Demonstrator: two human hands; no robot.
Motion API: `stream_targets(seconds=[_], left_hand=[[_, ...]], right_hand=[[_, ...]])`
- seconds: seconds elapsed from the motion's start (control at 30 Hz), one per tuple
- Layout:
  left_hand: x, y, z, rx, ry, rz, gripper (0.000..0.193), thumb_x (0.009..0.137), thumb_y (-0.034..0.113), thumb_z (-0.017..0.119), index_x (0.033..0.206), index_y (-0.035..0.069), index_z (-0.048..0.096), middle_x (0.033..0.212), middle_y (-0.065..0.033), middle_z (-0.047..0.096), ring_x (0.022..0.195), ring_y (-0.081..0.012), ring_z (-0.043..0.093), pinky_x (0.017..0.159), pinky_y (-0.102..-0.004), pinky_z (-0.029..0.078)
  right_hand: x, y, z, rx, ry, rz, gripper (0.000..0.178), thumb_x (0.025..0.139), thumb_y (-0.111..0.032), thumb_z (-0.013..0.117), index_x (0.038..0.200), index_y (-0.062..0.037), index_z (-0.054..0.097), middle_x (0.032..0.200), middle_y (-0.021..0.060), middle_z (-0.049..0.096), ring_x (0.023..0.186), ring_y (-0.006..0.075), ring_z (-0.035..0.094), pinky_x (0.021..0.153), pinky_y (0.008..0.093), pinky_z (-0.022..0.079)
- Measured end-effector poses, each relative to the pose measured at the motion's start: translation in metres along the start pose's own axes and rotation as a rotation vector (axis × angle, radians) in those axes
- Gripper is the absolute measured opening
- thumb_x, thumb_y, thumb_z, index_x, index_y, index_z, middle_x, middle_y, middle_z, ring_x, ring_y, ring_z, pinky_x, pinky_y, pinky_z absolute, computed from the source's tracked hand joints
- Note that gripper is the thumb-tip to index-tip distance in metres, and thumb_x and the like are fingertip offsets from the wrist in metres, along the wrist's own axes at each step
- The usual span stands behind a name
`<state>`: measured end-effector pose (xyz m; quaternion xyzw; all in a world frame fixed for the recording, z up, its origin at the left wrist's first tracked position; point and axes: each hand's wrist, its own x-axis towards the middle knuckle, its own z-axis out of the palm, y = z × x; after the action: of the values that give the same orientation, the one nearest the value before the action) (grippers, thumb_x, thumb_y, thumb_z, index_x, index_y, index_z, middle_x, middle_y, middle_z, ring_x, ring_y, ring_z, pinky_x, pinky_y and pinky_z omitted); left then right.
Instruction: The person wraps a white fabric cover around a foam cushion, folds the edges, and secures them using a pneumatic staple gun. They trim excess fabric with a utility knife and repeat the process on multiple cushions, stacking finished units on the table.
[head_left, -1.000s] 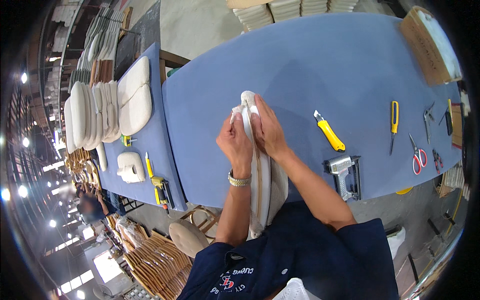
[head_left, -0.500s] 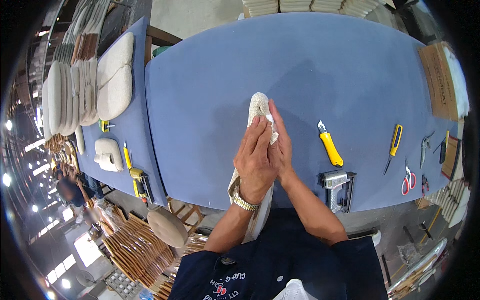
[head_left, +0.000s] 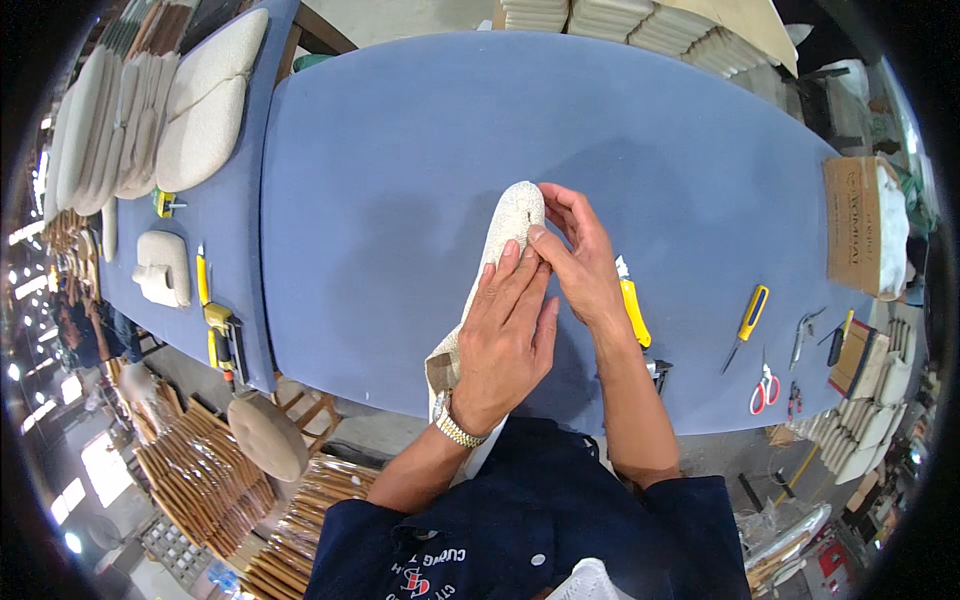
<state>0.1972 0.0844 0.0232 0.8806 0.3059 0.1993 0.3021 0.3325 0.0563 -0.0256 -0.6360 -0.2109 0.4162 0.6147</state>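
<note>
A padded cushion [head_left: 512, 212] in cream woven fabric stands narrow side up before me, its rounded end pointing away over the blue-covered table [head_left: 390, 130]. My left hand [head_left: 500, 345], a metal watch at its wrist, lies along the cushion's upper edge with fingers stretched out. Near the far end, my right hand [head_left: 588, 270] grips the cushion's right side, thumb on the edge and fingers bent round behind. A small dark slit or seam shows beside the right thumb. The cushion's near part is partly hidden by my left hand and forearm.
Right of my right forearm lie a yellow utility knife [head_left: 634, 312] and a mostly hidden staple gun [head_left: 657, 372]. Farther right are a screwdriver [head_left: 748, 318], red-handled snips [head_left: 765, 390] and a cardboard box [head_left: 850, 225]. Cushions [head_left: 205, 105] and a yellow tool [head_left: 217, 318] occupy the left table.
My right hand has gone from lying flat along the cushion to gripping its side near the far end. My left hand has shifted slightly toward me. The view has turned somewhat.
</note>
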Motion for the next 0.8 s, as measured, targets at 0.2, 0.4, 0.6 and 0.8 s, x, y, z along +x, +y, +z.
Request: stream_targets(seconds=[0.2, 0.4, 0.6, 0.8], left_hand=[[-0.008, -0.01, 0.007, -0.064, 0.07, 0.06, 0.034, 0.088, 0.003, 0.071, 0.122, -0.004, 0.07, 0.135, -0.0187, 0.065, 0.137, -0.0352, 0.055, 0.114, -0.0502, 0.042], [-0.011, -0.016, 0.012, 0.002, 0.075, 0.094, 0.037, 0.089, 0.003, 0.071, 0.126, 0.003, 0.068, 0.138, -0.0167, 0.064, 0.136, -0.036, 0.054, 0.116, -0.0474, 0.042], [-0.005, -0.016, 0.01, -0.004, 0.24, 0.071, 0.049, 0.093, 0.009, 0.067, 0.141, 0.004, 0.057, 0.149, -0.0276, 0.047, 0.135, -0.0454, 0.048, 0.114, -0.0524, 0.039], [-0.002, -0.058, 0.0, 0.072, 0.089, 0.052, 0.047, 0.101, 0.018, 0.058, 0.144, 0.001, 0.054, 0.15, -0.0276, 0.047, 0.135, -0.0434, 0.049, 0.114, -0.0495, 0.038]], right_hand=[[0.007, 0.0, 0.004, -0.096, 0.033, 0.01, 0.049, 0.089, -0.011, 0.07, 0.132, 0.0014, 0.052, 0.132, 0.018, 0.06, 0.128, 0.0291, 0.058, 0.103, 0.0407, 0.05], [0.018, 0.033, 0.01, -0.178, 0.065, -0.041, 0.058, 0.08, -0.018, 0.077, 0.13, -0.0015, 0.052, 0.12, 0.0215, 0.065, 0.112, 0.0338, 0.065, 0.099, 0.043, 0.052], [-0.012, 0.031, -0.024, -0.408, 0.119, -0.16, 0.058, 0.087, -0.04, 0.077, 0.131, -0.0055, 0.059, 0.125, 0.018, 0.065, 0.12, 0.034, 0.062, 0.101, 0.0442, 0.05], [-0.088, 0.14, -0.1, -1.048, 0.489, 0.18, 0.05, 0.083, -0.026, 0.078, 0.125, -0.0072, 0.058, 0.125, 0.0203, 0.061, 0.121, 0.0397, 0.059, 0.101, 0.0536, 0.048]])
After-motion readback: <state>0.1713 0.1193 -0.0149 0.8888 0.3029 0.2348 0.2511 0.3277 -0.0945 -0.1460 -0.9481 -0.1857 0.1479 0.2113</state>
